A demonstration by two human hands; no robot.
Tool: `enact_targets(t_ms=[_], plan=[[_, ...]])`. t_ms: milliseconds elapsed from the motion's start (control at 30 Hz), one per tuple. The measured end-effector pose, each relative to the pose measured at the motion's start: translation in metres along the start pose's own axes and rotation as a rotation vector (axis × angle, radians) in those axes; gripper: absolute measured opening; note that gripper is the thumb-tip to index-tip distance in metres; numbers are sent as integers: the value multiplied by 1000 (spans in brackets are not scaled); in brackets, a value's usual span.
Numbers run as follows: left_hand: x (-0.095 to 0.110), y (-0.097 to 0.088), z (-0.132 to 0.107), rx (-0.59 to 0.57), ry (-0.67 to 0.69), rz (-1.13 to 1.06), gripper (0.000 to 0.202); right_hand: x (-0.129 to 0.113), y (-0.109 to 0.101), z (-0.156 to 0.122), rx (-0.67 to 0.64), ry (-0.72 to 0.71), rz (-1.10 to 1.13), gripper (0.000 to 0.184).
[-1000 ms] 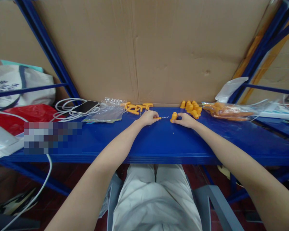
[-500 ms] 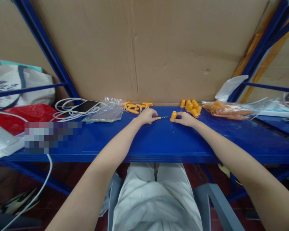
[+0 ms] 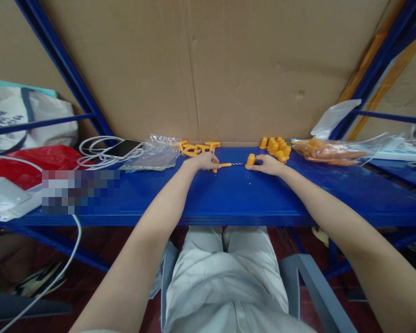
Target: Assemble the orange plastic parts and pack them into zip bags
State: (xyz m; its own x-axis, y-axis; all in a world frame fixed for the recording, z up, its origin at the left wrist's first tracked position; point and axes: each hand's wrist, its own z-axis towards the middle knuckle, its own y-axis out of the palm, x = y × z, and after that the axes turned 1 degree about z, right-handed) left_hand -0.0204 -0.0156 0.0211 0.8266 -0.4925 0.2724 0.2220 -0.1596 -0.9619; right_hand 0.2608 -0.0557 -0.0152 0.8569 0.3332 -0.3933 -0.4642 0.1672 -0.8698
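Note:
My left hand [image 3: 204, 161] has its fingers closed on the T-shaped handle of an orange corkscrew [image 3: 225, 165]. The ribbed orange shank and the metal spiral point right, low over the blue tabletop. Facing the spiral's tip, a small gap away, an orange plastic sleeve [image 3: 250, 161] stands nearly upright on the table. My right hand [image 3: 268, 165] pinches this sleeve from its right side. Behind my left hand lie several more orange corkscrews [image 3: 190, 149]. Just beyond my right hand is a cluster of similar orange sleeves [image 3: 273, 147].
A clear plastic bag [image 3: 152, 157], a phone [image 3: 124, 148] and coiled white cable [image 3: 86, 150] lie on the left. Farther left are a red bag [image 3: 55, 159] and a white power strip [image 3: 12, 203]. On the right is a bag of orange parts [image 3: 327, 152]. Cardboard [image 3: 229, 69] backs the table.
My left hand has shifted slightly left along the corkscrew to its handle, exposing more of the orange shank. My right hand still holds the sleeve in about the same place. The camera view has tilted slightly.

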Motion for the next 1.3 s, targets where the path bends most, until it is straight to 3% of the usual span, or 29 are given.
enact_targets(t_ms=[333, 567, 1000, 1300], plan=[[7, 2, -2, -39, -46, -55, 23, 5, -7, -1, -14, 48, 15, 31], [9, 2, -2, -68, -63, -11, 30, 9, -6, 0, -7, 29, -9, 31], [18, 2, -8, -56, -107, 9, 21, 5, -7, -1, 35, 7, -16, 21], [20, 1, -10, -33, -129, 40, 21, 14, 9, 6, 119, -83, 196, 12]])
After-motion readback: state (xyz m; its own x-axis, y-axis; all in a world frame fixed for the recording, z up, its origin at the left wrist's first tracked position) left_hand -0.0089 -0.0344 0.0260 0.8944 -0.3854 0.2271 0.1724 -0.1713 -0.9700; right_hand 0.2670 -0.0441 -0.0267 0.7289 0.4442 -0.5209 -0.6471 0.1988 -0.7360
